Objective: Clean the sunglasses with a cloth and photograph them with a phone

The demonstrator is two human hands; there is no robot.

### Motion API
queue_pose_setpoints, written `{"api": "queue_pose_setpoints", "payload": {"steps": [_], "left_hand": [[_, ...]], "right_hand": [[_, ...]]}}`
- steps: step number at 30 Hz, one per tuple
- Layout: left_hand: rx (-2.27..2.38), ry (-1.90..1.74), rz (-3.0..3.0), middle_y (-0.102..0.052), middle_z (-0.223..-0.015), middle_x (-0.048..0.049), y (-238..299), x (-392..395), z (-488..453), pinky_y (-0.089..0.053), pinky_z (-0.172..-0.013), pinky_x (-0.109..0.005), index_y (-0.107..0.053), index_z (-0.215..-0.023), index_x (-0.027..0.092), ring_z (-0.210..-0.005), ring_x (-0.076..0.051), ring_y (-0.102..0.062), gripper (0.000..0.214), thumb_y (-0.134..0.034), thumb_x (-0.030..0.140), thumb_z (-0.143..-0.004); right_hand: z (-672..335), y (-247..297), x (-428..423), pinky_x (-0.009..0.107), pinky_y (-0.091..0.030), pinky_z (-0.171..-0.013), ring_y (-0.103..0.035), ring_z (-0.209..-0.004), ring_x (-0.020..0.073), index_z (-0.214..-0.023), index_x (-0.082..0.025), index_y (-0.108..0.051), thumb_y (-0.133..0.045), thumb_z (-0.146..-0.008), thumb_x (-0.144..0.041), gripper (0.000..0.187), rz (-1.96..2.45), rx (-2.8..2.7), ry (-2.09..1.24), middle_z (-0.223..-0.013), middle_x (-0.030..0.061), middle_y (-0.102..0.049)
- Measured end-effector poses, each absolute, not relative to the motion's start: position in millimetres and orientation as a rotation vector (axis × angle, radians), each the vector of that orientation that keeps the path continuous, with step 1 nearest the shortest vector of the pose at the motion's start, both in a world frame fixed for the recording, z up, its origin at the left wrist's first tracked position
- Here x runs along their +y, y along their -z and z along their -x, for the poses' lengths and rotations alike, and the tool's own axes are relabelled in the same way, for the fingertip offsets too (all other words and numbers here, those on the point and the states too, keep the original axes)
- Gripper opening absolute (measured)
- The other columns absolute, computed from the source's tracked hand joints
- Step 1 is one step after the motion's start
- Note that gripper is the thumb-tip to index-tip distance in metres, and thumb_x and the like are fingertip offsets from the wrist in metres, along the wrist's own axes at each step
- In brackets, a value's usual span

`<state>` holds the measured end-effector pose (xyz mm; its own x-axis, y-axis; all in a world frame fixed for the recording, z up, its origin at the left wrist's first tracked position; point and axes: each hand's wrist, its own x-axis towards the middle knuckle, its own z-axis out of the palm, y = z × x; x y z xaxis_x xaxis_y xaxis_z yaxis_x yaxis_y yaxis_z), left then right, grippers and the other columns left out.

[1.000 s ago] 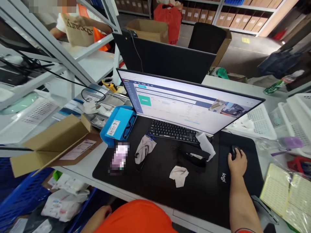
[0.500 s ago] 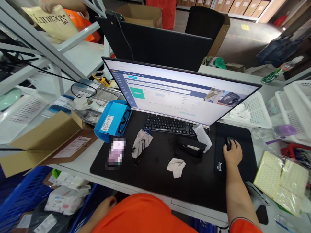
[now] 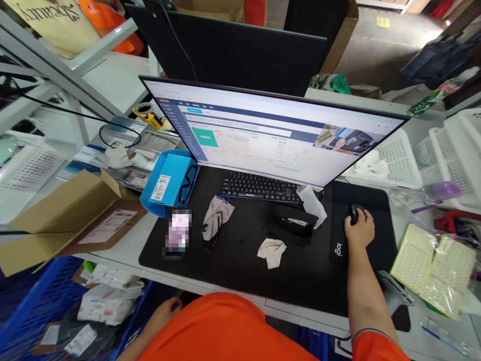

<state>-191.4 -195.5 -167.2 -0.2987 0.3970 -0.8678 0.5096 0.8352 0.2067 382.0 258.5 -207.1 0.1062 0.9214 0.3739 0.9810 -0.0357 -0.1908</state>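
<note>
Fingers of the right hand [image 3: 359, 228] are curling closely over a black computer mouse [image 3: 354, 214], which is sitting toward the right end of a black desk mat [image 3: 300, 286], just beyond the mat's printed "logi" wrist rest. The mouse's long axis is running roughly front to back, its nose apparently pointing away from the person toward the monitor [image 3: 259, 133] and leaning slightly left, though the fingers are covering most of its body. A crumpled white wipe [image 3: 311, 205] is lying near the mouse's left side, draped against the right end of a black keyboard [image 3: 259, 186]. A wide leftward sweep could snag that wipe and drag it under the mouse, while a careless swing of the forearm to the right could catch the bagged sticker sheets [image 3: 432, 268] beside the mat. The left hand [image 3: 171, 307] is hanging low by the desk's front edge, next to the orange shirt [image 3: 221, 331] and above a blue crate [image 3: 41, 301], its fingers too hidden to read.
</note>
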Motion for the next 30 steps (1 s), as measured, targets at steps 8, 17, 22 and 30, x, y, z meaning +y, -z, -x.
{"api": "queue_pose_setpoints", "payload": {"steps": [8, 17, 22, 30], "left_hand": [[1.930, 0.144, -0.695, -0.071, -0.083, -0.0063, 173, -194, 196, -0.047, -0.086, -0.047, -0.055, -0.070, 0.031, -0.098, -0.039, -0.069, 0.022, -0.047, 0.050, -0.062], [1.914, 0.157, -0.707, -0.072, -0.085, -0.0066, 178, -196, 198, -0.048, -0.085, -0.045, -0.053, -0.071, 0.030, -0.098, -0.038, -0.070, 0.024, -0.045, 0.051, -0.062], [1.903, 0.158, -0.706, -0.073, -0.089, -0.0084, 176, -197, 199, -0.048, -0.085, -0.045, -0.054, -0.074, 0.030, -0.099, -0.039, -0.070, 0.025, -0.047, 0.051, -0.062], [1.873, 0.190, -0.726, -0.071, -0.091, -0.0084, 175, -195, 196, -0.048, -0.087, -0.047, -0.051, -0.071, 0.029, -0.100, -0.039, -0.069, 0.022, -0.048, 0.050, -0.065]], "right_hand": [[-383, 207, 260, 0.052, -0.046, -0.093, -0.054, -0.114, 0.0366, -0.130, -0.014, -0.063, -0.056, -0.086, -0.031, 0.048, 2.005, -1.840, 0.199, -0.141, 0.0212, -0.049], [-385, 210, 260, 0.052, -0.045, -0.094, -0.053, -0.115, 0.0371, -0.130, -0.015, -0.065, -0.055, -0.087, -0.032, 0.046, 2.010, -1.828, 0.206, -0.144, 0.0191, -0.048], [-386, 210, 260, 0.053, -0.045, -0.097, -0.053, -0.118, 0.0377, -0.133, -0.014, -0.062, -0.056, -0.087, -0.030, 0.049, 2.001, -1.835, 0.195, -0.143, 0.0212, -0.048], [-385, 211, 260, 0.053, -0.046, -0.096, -0.054, -0.118, 0.0390, -0.135, -0.014, -0.058, -0.059, -0.084, -0.033, 0.054, 1.999, -1.788, 0.217, -0.139, 0.0216, -0.051]]}}
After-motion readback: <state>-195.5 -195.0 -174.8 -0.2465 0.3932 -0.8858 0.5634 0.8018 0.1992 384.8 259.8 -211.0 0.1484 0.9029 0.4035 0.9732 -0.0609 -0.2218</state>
